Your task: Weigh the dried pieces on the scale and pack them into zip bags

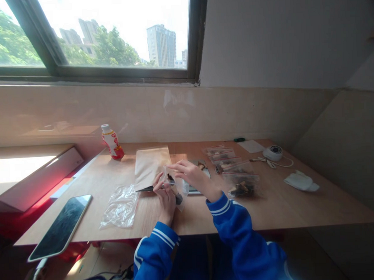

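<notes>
Both my hands meet over the middle of the wooden table (279, 206), in blue sleeves with white stripes. My left hand (165, 198) and my right hand (193, 177) pinch the top of a small clear zip bag (178, 189) with dark pieces inside. The fingers of both hands are closed on its edge. A brown paper pouch (151, 165) lies flat just behind the hands. An empty crumpled clear bag (121, 205) lies to the left of my left hand.
Several filled clear zip bags (234, 173) lie to the right. A small drink bottle (112, 142) stands at the back left. A phone (61, 226) on a cable overhangs the front left edge. A white round device (272, 152) and a white cloth (300, 181) lie at the right.
</notes>
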Motion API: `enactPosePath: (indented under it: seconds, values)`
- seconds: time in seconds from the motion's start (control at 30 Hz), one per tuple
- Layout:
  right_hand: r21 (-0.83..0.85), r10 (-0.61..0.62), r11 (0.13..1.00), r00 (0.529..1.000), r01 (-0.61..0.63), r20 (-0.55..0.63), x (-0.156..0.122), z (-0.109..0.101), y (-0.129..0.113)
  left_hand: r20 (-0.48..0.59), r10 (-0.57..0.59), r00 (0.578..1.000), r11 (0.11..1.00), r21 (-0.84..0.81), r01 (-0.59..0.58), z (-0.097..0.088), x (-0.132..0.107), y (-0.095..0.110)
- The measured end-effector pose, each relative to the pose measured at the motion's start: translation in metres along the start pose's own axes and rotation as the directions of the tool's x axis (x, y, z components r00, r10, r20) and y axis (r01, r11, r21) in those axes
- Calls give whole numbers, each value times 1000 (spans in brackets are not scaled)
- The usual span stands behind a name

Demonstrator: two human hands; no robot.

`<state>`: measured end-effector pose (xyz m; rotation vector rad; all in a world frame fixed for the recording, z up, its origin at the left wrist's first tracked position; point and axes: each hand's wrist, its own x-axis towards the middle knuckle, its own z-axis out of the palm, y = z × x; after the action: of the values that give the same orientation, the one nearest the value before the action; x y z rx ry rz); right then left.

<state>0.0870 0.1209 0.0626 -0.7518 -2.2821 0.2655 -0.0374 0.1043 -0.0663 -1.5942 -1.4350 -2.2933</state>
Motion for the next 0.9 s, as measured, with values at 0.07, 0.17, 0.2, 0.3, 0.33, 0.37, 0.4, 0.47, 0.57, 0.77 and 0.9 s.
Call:
enactPosePath:
  seconds: [0.07,0.17,0.2,0.3,0.33,0.37,0.4,0.47,0.57,0.77,0.9]
  values:
    - [54,26,998,1000,-26,1,0,5,-3,-15,-16,1000,1000,-1,16,0,0,1]
    - [203,85,976,996,-79,-21,0,11,-7,-7,-43,999,999,-15,43,0,0,2]
    - [260,97,962,995,-86,-27,0,12,-8,-2,-50,999,998,-23,50,0,0,2]
    - [356,152,928,984,-110,-95,-2,12,2,-3,-65,998,997,-37,65,-1,0,2]
    - [351,193,927,970,-132,-145,-4,11,10,-6,-69,998,997,-34,69,-1,0,2]
    - [323,240,932,949,-166,-205,-6,11,20,-8,-74,997,997,-30,74,-1,0,2]
    - [276,286,938,922,-212,-262,-10,11,33,-8,-80,997,996,-28,80,-1,0,3]
    - [131,359,933,874,-334,-329,-22,13,61,-1,-92,996,995,-36,92,-1,0,3]
    - [-94,478,852,838,-515,-263,-43,20,97,11,-96,995,994,-50,96,-2,0,5]
    - [-212,553,787,814,-580,-174,-62,24,114,11,-87,996,995,-51,87,-2,1,7]
    - [-92,516,828,815,-554,-263,-50,13,96,23,-69,997,997,-43,70,-2,2,7]
